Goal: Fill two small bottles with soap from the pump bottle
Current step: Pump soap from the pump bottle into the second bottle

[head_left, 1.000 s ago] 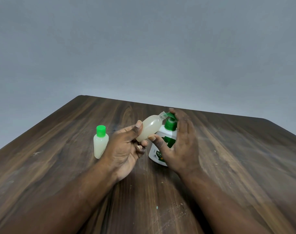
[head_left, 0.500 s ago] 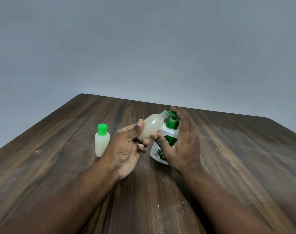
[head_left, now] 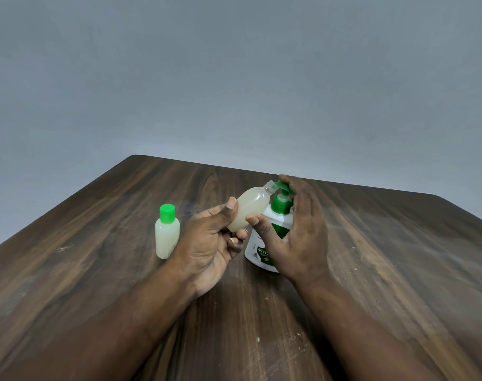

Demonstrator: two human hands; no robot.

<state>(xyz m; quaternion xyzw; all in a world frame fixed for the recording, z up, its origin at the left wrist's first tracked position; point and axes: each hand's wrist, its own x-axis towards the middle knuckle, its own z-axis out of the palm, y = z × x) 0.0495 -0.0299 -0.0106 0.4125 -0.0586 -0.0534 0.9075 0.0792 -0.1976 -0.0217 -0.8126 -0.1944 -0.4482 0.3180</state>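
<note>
Mid-counter, filling small bottle (head_left: 248, 210) gripped tilted in left hand (head_left: 210, 244), neck at pump bottle (head_left: 257, 247) spout, right hand (head_left: 301, 235) straight-fingered on pump head (head_left: 281, 186); next: steady press, neck aligned.

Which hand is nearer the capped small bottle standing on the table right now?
Left. The left hand, gripping the uncapped bottle, is just beside the capped small bottle. The right hand is farther off, beyond the left, on the pump bottle.

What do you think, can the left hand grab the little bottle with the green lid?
Probably not yet: the left hand grips the uncapped bottle at the pump bottle. The capped bottle stands beside it, nothing between, so freeing the hand should be enough.
</note>
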